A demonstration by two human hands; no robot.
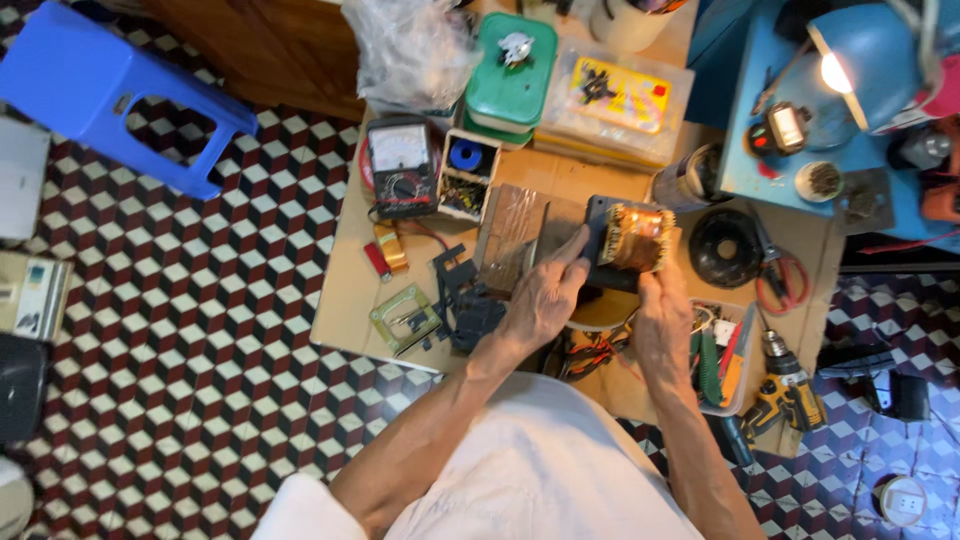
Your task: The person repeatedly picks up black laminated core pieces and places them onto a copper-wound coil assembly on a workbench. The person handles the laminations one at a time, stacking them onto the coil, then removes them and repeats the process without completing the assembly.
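Near the middle of the wooden desk (560, 180), both hands meet at a copper-wound transformer coil (636, 237) standing on a dark base. 1 hand, the left hand (541, 300), lies with its fingers stretched toward the coil's near side, thumb touching the base, gripping nothing that shows. Its partner, the right hand (662, 325), has its fingers curled up against the coil's lower edge. An analog multimeter (400, 165) sits well to the left, a yellow cordless drill (785, 395) to the right.
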